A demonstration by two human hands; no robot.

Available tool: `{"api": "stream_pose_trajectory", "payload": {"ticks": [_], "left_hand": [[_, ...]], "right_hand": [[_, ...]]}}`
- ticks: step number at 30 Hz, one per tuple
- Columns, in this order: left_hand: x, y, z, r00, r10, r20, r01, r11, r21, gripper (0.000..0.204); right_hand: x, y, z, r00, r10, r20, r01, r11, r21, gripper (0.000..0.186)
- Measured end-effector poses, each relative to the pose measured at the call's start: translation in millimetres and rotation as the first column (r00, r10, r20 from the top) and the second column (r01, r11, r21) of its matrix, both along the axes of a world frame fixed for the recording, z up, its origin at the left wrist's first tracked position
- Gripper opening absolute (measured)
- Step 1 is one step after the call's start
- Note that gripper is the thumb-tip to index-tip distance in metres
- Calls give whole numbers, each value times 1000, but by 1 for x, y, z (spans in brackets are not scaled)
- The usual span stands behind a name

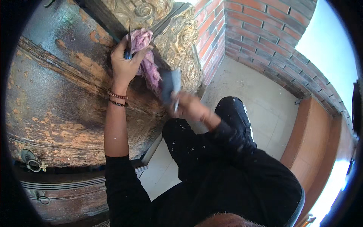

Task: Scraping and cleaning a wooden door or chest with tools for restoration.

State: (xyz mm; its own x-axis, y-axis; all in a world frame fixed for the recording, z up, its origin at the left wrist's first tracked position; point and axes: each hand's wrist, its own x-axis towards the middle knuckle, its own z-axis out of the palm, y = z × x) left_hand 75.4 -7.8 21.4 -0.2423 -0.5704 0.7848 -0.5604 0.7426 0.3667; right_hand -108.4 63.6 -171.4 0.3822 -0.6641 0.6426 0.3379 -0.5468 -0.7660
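Observation:
A crumpled pink-purple cloth lies along the dark gap between the worn wooden panel and the gold carved wood. Near the cloth's upper end, my left hand is closed, its thumb pressing on the cloth. A thin, dark, pointed tool with a bluish lower part sticks up from between its fingers. My right hand, smeared by motion, is closed around a flat grey tool beside the cloth's lower end. The tool's exact kind is too blurred to make out.
Brown paint flakes off the panel. Ring pulls hang at the lower left, above a drawer front. A brick wall stands behind the pale tiled floor. An orange-brown ledge runs along the right. My legs are below.

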Motion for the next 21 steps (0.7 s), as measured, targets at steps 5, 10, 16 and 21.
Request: {"api": "stream_pose_trajectory", "payload": {"ticks": [5,10,16,21], "left_hand": [[-5,8,1,1000,23,6,-23,1000,14,38],[-6,10,2,999,40,-1,-40,999,35,45],[11,22,55,926,99,365,-153,981,122,48],[2,25,59,900,30,434,-112,980,165,51]], "right_hand": [[16,12,8,873,-324,-364,393,910,132,49],[19,-20,-72,653,-469,-594,589,808,10,42],[4,7,-37,680,-576,-453,686,718,118,45],[12,7,-100,566,-457,-686,713,690,128,56]]}}
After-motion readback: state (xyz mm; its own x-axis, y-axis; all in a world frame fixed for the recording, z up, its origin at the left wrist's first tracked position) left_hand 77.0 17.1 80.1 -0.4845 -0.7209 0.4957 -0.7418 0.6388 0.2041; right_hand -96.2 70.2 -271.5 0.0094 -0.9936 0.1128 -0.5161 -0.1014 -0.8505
